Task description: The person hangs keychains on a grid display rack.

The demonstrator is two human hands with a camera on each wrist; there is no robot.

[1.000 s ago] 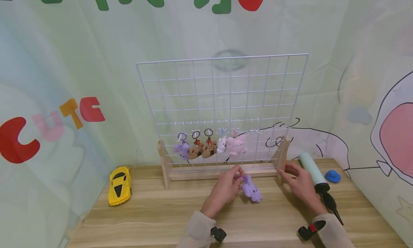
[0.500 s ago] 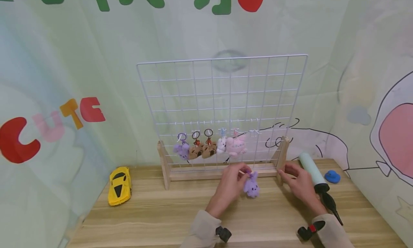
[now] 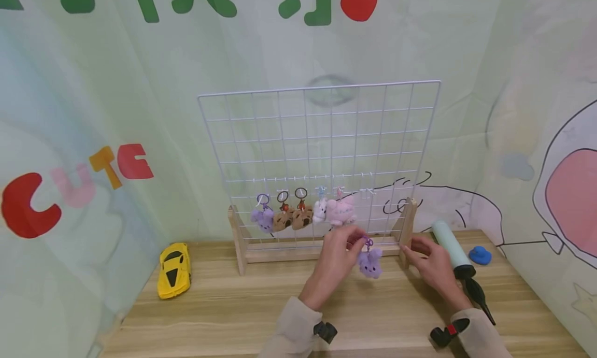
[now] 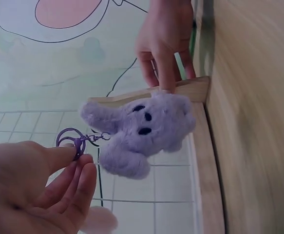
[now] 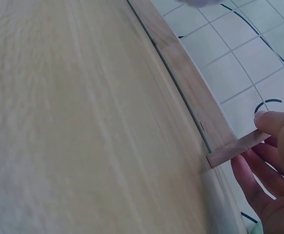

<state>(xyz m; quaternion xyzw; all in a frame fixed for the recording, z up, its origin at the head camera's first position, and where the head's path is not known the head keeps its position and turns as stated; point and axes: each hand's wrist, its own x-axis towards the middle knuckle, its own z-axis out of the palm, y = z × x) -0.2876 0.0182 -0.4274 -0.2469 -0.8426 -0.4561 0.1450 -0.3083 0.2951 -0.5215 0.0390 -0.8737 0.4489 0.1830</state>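
Note:
A purple plush keychain [image 3: 370, 263] dangles from my left hand [image 3: 337, 260], whose thumb and fingers pinch its purple ring [image 4: 71, 139]. The plush has long ears and a small dark-eyed face, and hangs in front of the rack's base. My right hand [image 3: 431, 262] grips the right wooden upright [image 3: 408, 228] of the rack between thumb and fingers. On the white wire grid [image 3: 317, 135] hang another purple plush [image 3: 263, 219], two brown ones [image 3: 302, 218], a small white one [image 3: 320, 211] and a pink one [image 3: 341, 210]. White hooks [image 3: 367, 191] show to the right of the pink plush.
A yellow toy car [image 3: 174, 271] lies at the left of the wooden table [image 3: 210, 316]. At the right are a pale green hand pump [image 3: 453, 250] with a black nozzle and a blue toy duck [image 3: 480, 255]. A printed cloth backdrop [image 3: 261, 47] stands behind the rack.
My left hand has moved up and right toward the grid, lifting the purple plush, which swung from slanted to hanging down. My right hand stays on the upright.

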